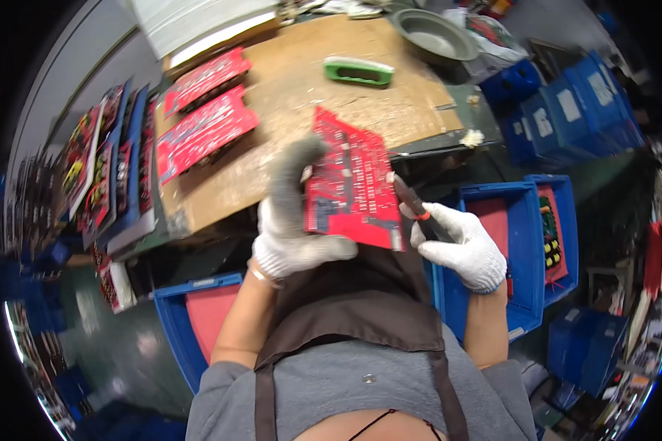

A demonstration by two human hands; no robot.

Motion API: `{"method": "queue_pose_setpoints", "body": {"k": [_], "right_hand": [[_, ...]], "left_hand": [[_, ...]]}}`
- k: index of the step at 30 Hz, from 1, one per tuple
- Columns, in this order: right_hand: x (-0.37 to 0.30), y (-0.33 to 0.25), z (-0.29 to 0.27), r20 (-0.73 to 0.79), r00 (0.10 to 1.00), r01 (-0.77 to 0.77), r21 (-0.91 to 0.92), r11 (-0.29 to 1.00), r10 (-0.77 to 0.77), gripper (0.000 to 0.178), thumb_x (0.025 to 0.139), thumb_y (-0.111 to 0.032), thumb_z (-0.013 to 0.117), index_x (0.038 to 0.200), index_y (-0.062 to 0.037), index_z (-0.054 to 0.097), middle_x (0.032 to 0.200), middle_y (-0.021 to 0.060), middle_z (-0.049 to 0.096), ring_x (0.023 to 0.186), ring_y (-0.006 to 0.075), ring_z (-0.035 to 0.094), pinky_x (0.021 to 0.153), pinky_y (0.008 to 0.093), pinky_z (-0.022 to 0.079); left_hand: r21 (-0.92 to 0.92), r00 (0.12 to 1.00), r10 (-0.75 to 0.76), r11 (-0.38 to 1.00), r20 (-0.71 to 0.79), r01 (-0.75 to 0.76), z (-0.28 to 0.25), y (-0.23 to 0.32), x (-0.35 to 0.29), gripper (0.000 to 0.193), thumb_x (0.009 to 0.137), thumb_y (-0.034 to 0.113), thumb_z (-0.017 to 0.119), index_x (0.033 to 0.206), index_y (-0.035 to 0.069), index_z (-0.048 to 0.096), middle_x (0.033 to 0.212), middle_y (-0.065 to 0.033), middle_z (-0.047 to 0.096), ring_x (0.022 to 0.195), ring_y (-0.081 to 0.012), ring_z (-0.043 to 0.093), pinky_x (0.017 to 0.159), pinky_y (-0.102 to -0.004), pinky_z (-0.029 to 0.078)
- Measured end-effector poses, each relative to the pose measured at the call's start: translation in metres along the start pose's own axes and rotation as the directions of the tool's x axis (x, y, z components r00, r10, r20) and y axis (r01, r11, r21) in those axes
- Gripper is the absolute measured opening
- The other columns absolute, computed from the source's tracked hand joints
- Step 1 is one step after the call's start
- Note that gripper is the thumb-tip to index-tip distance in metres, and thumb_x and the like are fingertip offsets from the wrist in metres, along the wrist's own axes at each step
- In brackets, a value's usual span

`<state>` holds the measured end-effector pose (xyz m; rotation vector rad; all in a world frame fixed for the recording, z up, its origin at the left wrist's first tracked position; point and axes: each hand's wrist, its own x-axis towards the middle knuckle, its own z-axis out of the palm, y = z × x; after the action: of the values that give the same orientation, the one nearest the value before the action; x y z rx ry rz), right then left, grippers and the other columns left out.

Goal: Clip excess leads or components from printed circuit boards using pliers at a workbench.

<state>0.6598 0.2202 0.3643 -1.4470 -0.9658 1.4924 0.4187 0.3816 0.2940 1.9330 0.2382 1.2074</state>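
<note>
My left hand (294, 246), in a white glove with grey fingers, grips a red circuit board (357, 184) by its left edge. The board is held tilted over the bench's front edge, with small pale parts and solder spots across the face turned up. White-gloved too, my right hand (467, 250) is closed around a slim dark hand tool (410, 197) with an orange band. The tool's pale tip is at the board's right edge; whether it touches cannot be made out. Motion blurs my left fingers.
Two more red circuit boards (210, 132) lie on the cardboard-covered bench (287, 95). Beyond are a green-handled brush (357, 72) and a grey basin (438, 35). Boards stand in a row with blue dividers (134, 154) at left. Blue crates (493, 316) flank me.
</note>
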Motion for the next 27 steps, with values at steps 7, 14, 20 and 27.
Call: {"method": "queue_pose_setpoints", "body": {"k": [7, 14, 20, 27], "right_hand": [[0.004, 0.039, -0.078, -0.604, 0.661, -0.217, -0.722, 0.658, -0.445, 0.053, 0.084, -0.005, 0.065, 0.137, -0.0115, 0.064, 0.101, 0.0091, 0.070, 0.088, 0.0236, 0.067, 0.083, 0.0335, 0.053], [0.031, 0.029, -0.105, -0.625, 0.699, -0.665, -0.747, 0.006, -0.348, 0.057, 0.083, -0.019, 0.074, 0.138, -0.0262, 0.059, 0.112, 0.0102, 0.063, 0.107, 0.0339, 0.063, 0.088, 0.0487, 0.053], [0.026, 0.017, -0.114, -0.618, 0.761, -0.616, -0.784, 0.076, -0.198, 0.064, 0.079, -0.019, 0.071, 0.141, -0.0283, 0.058, 0.113, 0.0126, 0.062, 0.111, 0.0355, 0.062, 0.092, 0.0477, 0.052], [0.030, 0.041, -0.117, -0.642, 0.695, -0.605, -0.766, 0.219, -0.325, 0.064, 0.079, -0.018, 0.068, 0.141, -0.0294, 0.058, 0.113, 0.0128, 0.062, 0.111, 0.0366, 0.061, 0.093, 0.0475, 0.052]], "left_hand": [[-0.209, 0.906, -0.317, 0.941, -0.280, 0.265, -0.017, -0.010, 0.026, 0.110, 0.083, 0.059, 0.080, 0.162, 0.005, 0.026, 0.146, -0.0174, 0.054, 0.132, -0.0305, 0.055, 0.114, -0.0462, 0.042], [-0.105, 0.912, -0.287, 0.958, -0.293, 0.268, -0.013, -0.009, 0.055, 0.112, 0.084, 0.084, 0.058, 0.153, -0.002, 0.041, 0.129, -0.0172, 0.063, 0.121, -0.0285, 0.061, 0.107, -0.0452, 0.047], [-0.116, 0.910, -0.284, 0.959, -0.304, 0.260, -0.014, -0.013, 0.057, 0.109, 0.086, 0.081, 0.059, 0.153, -0.002, 0.041, 0.129, -0.0172, 0.063, 0.121, -0.0285, 0.061, 0.108, -0.0454, 0.047], [-0.134, 0.932, -0.241, 0.968, -0.270, 0.211, -0.017, -0.015, 0.053, 0.092, 0.094, 0.066, 0.062, 0.152, -0.003, 0.043, 0.131, -0.0175, 0.062, 0.122, -0.0283, 0.061, 0.108, -0.0449, 0.047]]}}
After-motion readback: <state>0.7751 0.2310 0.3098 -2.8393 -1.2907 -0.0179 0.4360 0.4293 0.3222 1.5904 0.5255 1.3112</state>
